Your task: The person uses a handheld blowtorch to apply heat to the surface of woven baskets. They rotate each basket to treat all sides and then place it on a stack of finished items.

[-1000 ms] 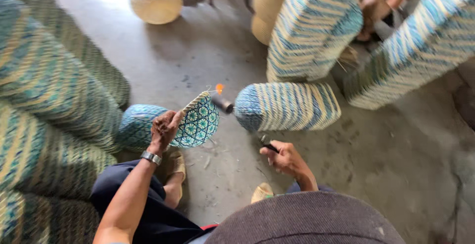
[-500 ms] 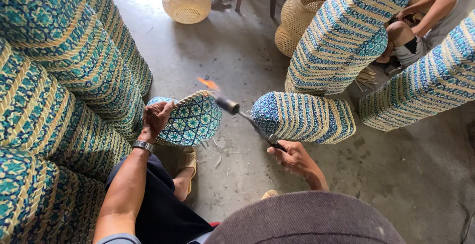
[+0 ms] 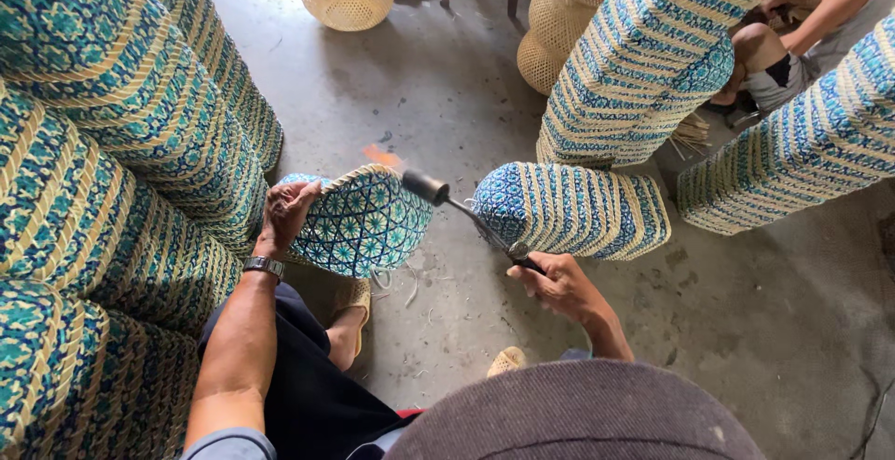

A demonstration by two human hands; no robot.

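Fingers of the left hand curl over the near-left rim of a blue-and-teal woven basket, gripping it tilted above the floor; the right hand wraps closed around a torch, its orange flame licking the basket's far rim.

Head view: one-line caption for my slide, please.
Left hand steadies a blue woven basket while the right hand aims a lit torch at its rim.

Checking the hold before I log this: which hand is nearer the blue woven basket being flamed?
Left. The left hand grips the blue woven basket at its left edge. The right hand is off to its right, holding the torch.
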